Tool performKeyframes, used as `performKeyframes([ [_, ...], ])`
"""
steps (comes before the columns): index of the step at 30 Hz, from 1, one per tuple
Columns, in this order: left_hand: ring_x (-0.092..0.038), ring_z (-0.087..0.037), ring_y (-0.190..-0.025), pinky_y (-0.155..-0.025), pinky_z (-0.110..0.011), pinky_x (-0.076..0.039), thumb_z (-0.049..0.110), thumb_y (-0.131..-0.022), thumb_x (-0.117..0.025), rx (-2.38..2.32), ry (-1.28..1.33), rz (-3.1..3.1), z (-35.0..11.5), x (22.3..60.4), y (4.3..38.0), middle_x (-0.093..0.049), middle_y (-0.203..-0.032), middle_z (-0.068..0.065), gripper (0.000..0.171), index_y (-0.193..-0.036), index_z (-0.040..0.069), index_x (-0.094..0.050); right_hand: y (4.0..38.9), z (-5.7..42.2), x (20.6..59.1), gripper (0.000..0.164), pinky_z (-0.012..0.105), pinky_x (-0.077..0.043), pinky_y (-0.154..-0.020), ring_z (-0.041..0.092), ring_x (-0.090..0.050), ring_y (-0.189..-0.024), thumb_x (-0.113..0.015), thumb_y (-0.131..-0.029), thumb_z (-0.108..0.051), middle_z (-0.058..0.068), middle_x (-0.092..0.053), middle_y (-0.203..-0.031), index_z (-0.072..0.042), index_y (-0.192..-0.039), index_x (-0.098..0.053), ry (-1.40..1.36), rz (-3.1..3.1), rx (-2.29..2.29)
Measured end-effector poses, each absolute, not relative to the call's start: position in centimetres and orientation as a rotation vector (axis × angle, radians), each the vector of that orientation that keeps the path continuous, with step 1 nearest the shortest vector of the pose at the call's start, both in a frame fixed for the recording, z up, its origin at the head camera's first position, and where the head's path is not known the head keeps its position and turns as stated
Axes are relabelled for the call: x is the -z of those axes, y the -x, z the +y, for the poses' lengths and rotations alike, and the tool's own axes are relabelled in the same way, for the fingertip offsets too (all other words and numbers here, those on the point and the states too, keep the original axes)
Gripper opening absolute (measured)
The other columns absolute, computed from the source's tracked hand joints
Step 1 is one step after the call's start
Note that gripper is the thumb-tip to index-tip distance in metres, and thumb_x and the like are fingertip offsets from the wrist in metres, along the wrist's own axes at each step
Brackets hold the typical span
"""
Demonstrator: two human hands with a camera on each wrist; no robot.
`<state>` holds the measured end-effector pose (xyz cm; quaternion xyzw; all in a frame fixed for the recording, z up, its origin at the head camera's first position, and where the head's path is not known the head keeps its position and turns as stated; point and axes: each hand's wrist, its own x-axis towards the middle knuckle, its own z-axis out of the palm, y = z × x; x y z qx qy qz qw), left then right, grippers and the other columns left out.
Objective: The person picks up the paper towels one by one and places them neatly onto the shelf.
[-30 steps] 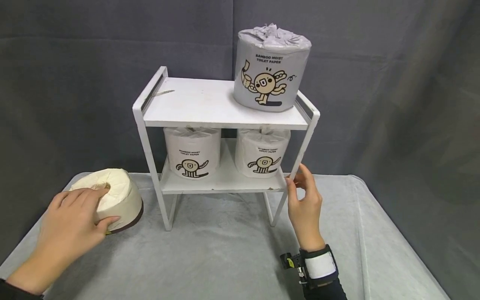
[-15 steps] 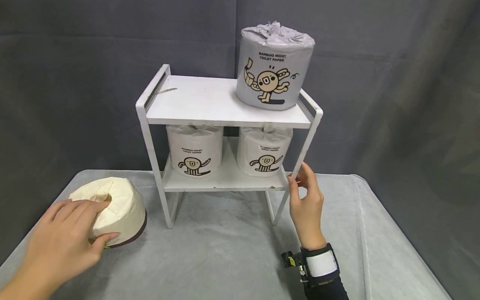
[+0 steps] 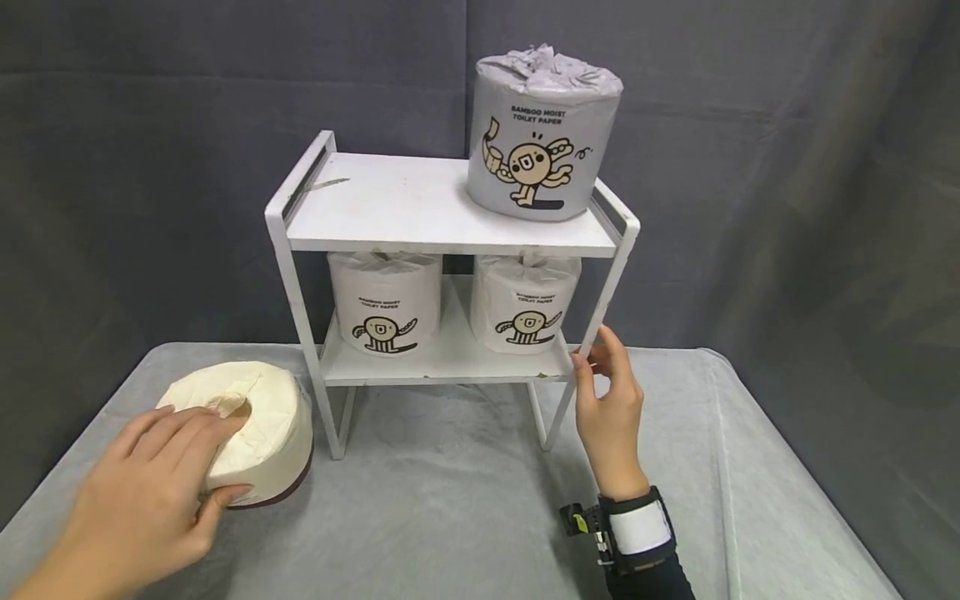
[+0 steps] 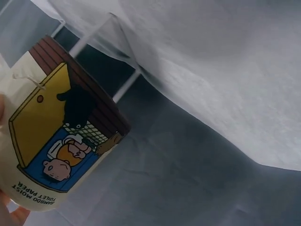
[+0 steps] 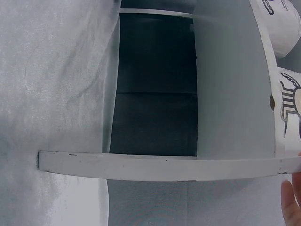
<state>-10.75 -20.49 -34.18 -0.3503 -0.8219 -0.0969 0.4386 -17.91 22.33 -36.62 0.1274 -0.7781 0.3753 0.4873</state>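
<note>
At the left of the head view, my left hand (image 3: pixel 150 500) grips a cream-wrapped toilet paper roll (image 3: pixel 273 442), fingers over its top at the central hole and thumb against its side. In the left wrist view, the same toilet paper roll (image 4: pixel 42 117) shows a cartoon label and a brown band at its base. My right hand (image 3: pixel 611 408) pinches the right front leg of a white two-tier shelf (image 3: pixel 390 208). The right wrist view shows that shelf leg (image 5: pixel 164 168) lying across the picture, with fingertips (image 5: pixel 289 202) at its right end.
One wrapped roll (image 3: pixel 543 150) stands on the upper tier's right side. Below it, a left roll (image 3: pixel 386 308) and a right roll (image 3: pixel 525 308) stand on the lower tier. The shelf stands on a grey cloth-covered table (image 3: pixel 435 508), before a dark curtain (image 3: pixel 150 167).
My left hand has carried the toilet paper roll to the right and a little toward me, closer to the shelf's left leg. My right hand keeps its hold on the shelf leg.
</note>
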Motion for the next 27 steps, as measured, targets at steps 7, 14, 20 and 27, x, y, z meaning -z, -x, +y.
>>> performKeyframes([
  [7,-0.058,-0.035,-0.093,-0.112,-0.034,-0.025,0.046,-0.103,-0.037,0.242,0.916,-2.031,-18.4,34.0,9.8,-0.064,-0.100,-0.017,0.059,-0.111,-0.006,-0.063,17.8,22.3,36.6,0.043,0.021,-0.045,-0.073,0.028,-0.062,-0.078,-0.067,-0.090,0.008,0.018,-0.068,-0.090,0.005,-0.130,-0.053,-0.313,-1.899,-0.924],
  [14,-0.059,-0.035,-0.091,-0.109,-0.035,-0.028,0.044,-0.103,-0.039,0.287,0.950,-1.965,-16.2,34.0,9.0,-0.066,-0.098,-0.015,0.054,-0.109,-0.005,-0.063,17.8,22.3,36.5,0.044,0.024,-0.046,-0.071,0.028,-0.062,-0.076,-0.067,-0.089,0.010,0.017,-0.068,-0.089,0.004,-0.130,-0.053,-0.323,-1.872,-0.919],
  [20,-0.060,-0.033,-0.093,-0.117,-0.031,-0.021,0.042,-0.104,-0.038,0.314,0.964,-1.969,-15.0,34.0,8.5,-0.066,-0.096,-0.015,0.052,-0.108,-0.003,-0.064,17.8,22.2,36.5,0.044,0.024,-0.045,-0.070,0.028,-0.062,-0.076,-0.067,-0.089,0.010,0.016,-0.068,-0.089,0.004,-0.130,-0.053,-0.324,-1.876,-0.913],
  [27,-0.060,-0.031,-0.095,-0.108,-0.036,-0.029,0.041,-0.104,-0.037,0.317,0.972,-1.980,-13.8,34.0,8.3,-0.066,-0.098,-0.013,0.051,-0.109,-0.001,-0.065,17.9,22.3,36.7,0.044,0.021,-0.046,-0.074,0.028,-0.062,-0.077,-0.067,-0.089,0.009,0.016,-0.068,-0.091,0.005,-0.131,-0.053,-0.316,-1.885,-0.922],
])
